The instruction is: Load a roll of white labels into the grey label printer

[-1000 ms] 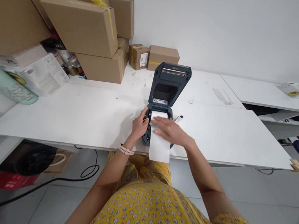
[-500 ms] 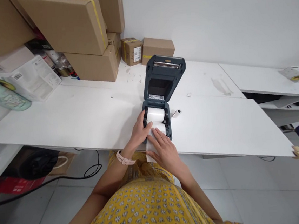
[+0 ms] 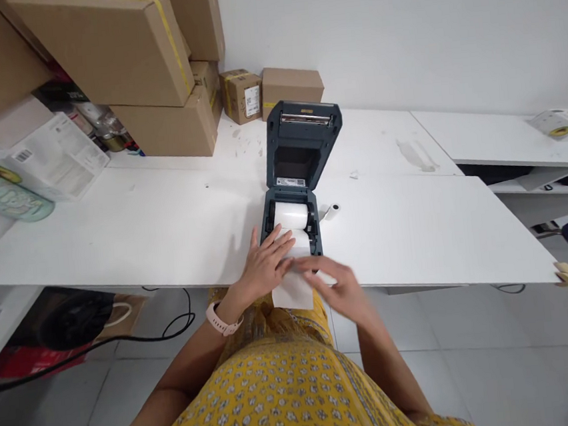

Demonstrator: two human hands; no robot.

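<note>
A dark grey label printer (image 3: 313, 200) stands at the table's front edge with its lid (image 3: 298, 146) raised. Inside it sits a white label roll (image 3: 291, 216), and its paper strip (image 3: 294, 294) runs forward over the front and hangs past the table edge. My left hand (image 3: 263, 265) lies on the strip with fingers spread, its fingertips close below the roll. Just right of the strip hovers my right hand (image 3: 339, 287), slightly blurred, fingers bent and apart, nothing visible in it. Its fingertips are near my left fingers; whether they touch the paper I cannot tell.
A small white roll (image 3: 333, 211) lies right of the printer. Cardboard boxes (image 3: 165, 124) are stacked at the back left, with two smaller ones behind the printer. A green bottle (image 3: 16, 198) is at far left. A black cable (image 3: 140, 337) runs below the table.
My right hand has lifted off the paper strip and moved right. My left hand has shifted from the printer's left side onto the strip, fingers spread. More of the hanging strip shows.
</note>
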